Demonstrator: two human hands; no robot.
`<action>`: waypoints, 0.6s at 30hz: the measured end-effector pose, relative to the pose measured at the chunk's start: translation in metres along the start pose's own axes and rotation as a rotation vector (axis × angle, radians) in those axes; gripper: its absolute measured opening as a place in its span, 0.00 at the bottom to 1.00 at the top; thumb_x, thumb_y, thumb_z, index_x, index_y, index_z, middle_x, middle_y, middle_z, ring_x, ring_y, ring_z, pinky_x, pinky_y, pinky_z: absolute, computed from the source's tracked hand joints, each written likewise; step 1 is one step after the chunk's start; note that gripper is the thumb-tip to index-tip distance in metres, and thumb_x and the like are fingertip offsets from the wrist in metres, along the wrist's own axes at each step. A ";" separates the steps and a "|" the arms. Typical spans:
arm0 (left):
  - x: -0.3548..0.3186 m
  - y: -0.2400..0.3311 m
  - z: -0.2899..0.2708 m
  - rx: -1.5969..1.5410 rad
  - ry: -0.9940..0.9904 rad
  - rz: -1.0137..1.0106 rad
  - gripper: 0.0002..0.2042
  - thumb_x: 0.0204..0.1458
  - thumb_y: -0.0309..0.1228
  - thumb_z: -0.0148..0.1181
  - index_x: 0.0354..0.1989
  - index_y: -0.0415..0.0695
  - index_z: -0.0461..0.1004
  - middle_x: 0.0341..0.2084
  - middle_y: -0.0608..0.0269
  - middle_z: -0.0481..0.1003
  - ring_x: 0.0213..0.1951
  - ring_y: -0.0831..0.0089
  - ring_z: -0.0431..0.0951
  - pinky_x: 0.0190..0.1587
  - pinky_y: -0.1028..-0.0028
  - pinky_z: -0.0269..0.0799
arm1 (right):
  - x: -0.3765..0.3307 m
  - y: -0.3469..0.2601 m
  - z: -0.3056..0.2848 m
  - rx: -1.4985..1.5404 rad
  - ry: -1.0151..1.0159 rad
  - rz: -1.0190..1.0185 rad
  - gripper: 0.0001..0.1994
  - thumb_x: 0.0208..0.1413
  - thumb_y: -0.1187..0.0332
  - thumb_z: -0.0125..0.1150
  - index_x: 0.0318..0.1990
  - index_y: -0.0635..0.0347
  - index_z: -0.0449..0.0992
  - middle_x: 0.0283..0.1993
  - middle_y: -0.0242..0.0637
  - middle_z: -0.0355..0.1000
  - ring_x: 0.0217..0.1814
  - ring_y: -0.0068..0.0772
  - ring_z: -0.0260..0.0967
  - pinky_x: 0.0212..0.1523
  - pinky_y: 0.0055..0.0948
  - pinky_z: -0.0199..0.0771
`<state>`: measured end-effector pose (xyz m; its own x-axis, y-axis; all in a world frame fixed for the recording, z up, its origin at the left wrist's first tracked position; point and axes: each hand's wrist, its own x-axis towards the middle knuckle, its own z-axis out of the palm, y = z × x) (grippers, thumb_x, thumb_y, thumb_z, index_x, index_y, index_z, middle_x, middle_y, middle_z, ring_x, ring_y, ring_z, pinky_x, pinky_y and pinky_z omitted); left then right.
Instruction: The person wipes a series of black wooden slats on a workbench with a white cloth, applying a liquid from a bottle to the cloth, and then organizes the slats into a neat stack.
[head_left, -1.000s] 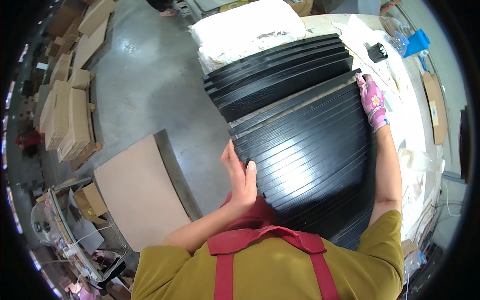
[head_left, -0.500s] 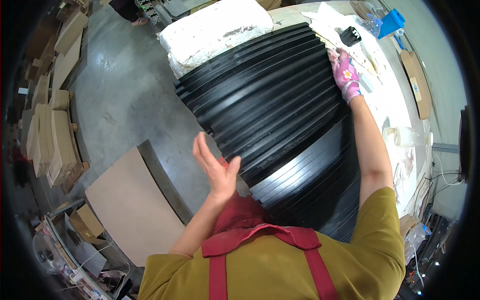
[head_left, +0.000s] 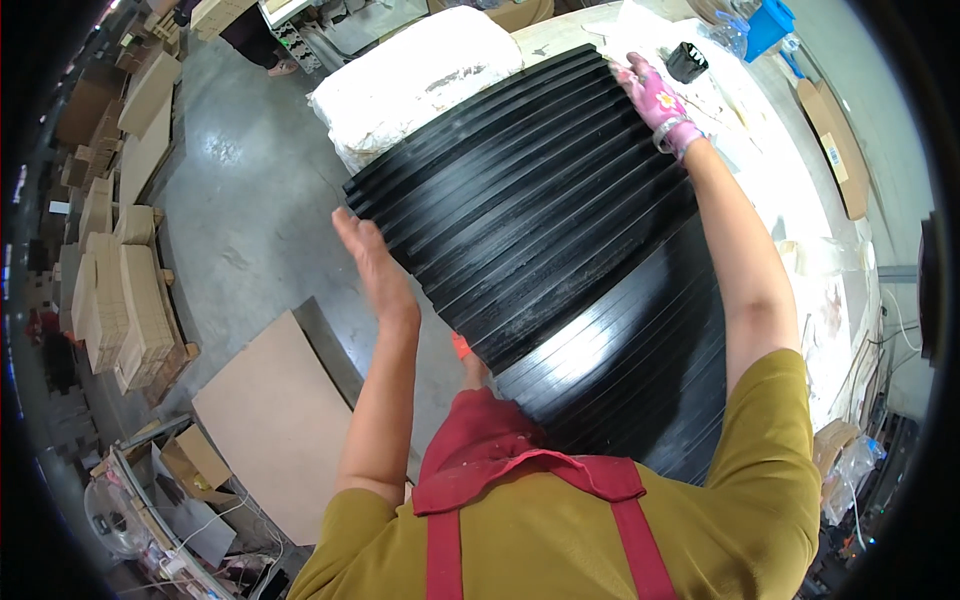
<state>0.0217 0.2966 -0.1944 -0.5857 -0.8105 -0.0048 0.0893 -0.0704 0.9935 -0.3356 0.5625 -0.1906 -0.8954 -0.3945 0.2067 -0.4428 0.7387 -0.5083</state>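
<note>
Long glossy black strips [head_left: 520,200] lie side by side in front of me, their far group raised in ridges. Nearer to my body, more black strips [head_left: 640,370] lie flat and close together. My bare left hand [head_left: 378,265] is at the left ends of the far strips, fingers stretched out and nothing in them; whether it touches the ends I cannot tell. On the opposite side, my right hand [head_left: 655,105], in a pink flowered glove, rests against the right ends of the farthest strips, its fingers extended.
A white wrapped bundle [head_left: 415,80] sits beyond the strips. At the right, the white-covered table [head_left: 790,190] carries a black cup [head_left: 686,62], a blue container [head_left: 769,30] and a cardboard piece [head_left: 835,150]. To the left are a large board [head_left: 275,425] and stacked cardboard [head_left: 140,300].
Both hands have moved away from my body along the strip ends, the left one farther. The far strips look more evenly lined up at their left ends.
</note>
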 end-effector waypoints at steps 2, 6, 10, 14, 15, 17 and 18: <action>-0.001 0.006 0.007 0.046 0.022 -0.035 0.34 0.66 0.42 0.46 0.73 0.40 0.39 0.72 0.53 0.44 0.72 0.62 0.45 0.71 0.67 0.38 | -0.002 -0.046 0.009 -0.210 -0.152 0.056 0.36 0.61 0.39 0.46 0.64 0.60 0.63 0.60 0.56 0.68 0.62 0.57 0.66 0.62 0.44 0.65; -0.011 0.013 0.012 -0.032 -0.038 -0.136 0.33 0.66 0.42 0.45 0.73 0.41 0.42 0.72 0.54 0.46 0.72 0.64 0.46 0.71 0.69 0.38 | -0.007 -0.046 0.001 -0.236 -0.174 0.016 0.34 0.63 0.41 0.46 0.65 0.62 0.62 0.60 0.58 0.68 0.62 0.57 0.65 0.62 0.44 0.64; 0.005 0.001 0.006 0.016 -0.006 -0.089 0.33 0.66 0.43 0.45 0.73 0.41 0.41 0.72 0.53 0.46 0.71 0.64 0.46 0.71 0.69 0.39 | -0.003 -0.053 0.007 -0.269 -0.115 0.052 0.35 0.62 0.41 0.47 0.65 0.62 0.62 0.60 0.57 0.68 0.61 0.57 0.67 0.61 0.44 0.66; 0.034 0.006 0.007 0.021 -0.033 -0.039 0.32 0.67 0.46 0.43 0.73 0.41 0.44 0.71 0.50 0.48 0.70 0.62 0.48 0.70 0.67 0.40 | 0.037 -0.037 0.023 -0.054 0.007 -0.151 0.35 0.62 0.38 0.45 0.64 0.60 0.64 0.60 0.53 0.69 0.63 0.54 0.65 0.65 0.41 0.61; 0.038 0.010 0.007 0.070 -0.083 -0.072 0.32 0.67 0.47 0.43 0.72 0.42 0.46 0.70 0.50 0.49 0.70 0.61 0.49 0.70 0.67 0.40 | 0.045 -0.041 0.031 -0.039 -0.043 -0.208 0.35 0.62 0.39 0.45 0.63 0.61 0.64 0.59 0.54 0.69 0.63 0.54 0.66 0.64 0.41 0.62; 0.038 0.007 0.011 0.115 -0.031 -0.082 0.30 0.67 0.48 0.42 0.71 0.44 0.49 0.69 0.50 0.51 0.70 0.61 0.49 0.70 0.67 0.41 | 0.046 -0.038 0.034 -0.067 -0.015 -0.240 0.32 0.62 0.41 0.46 0.62 0.59 0.66 0.60 0.55 0.68 0.62 0.54 0.66 0.63 0.42 0.63; 0.039 0.006 0.005 0.095 0.019 -0.100 0.28 0.67 0.46 0.42 0.70 0.44 0.52 0.68 0.53 0.54 0.68 0.63 0.53 0.68 0.69 0.46 | 0.041 -0.058 0.035 -0.085 -0.089 -0.179 0.30 0.63 0.42 0.46 0.60 0.57 0.67 0.60 0.55 0.68 0.61 0.55 0.66 0.62 0.43 0.63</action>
<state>-0.0049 0.2674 -0.1880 -0.5725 -0.8131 -0.1057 -0.0460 -0.0968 0.9942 -0.3453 0.4844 -0.1820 -0.7962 -0.5671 0.2106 -0.5998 0.6945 -0.3975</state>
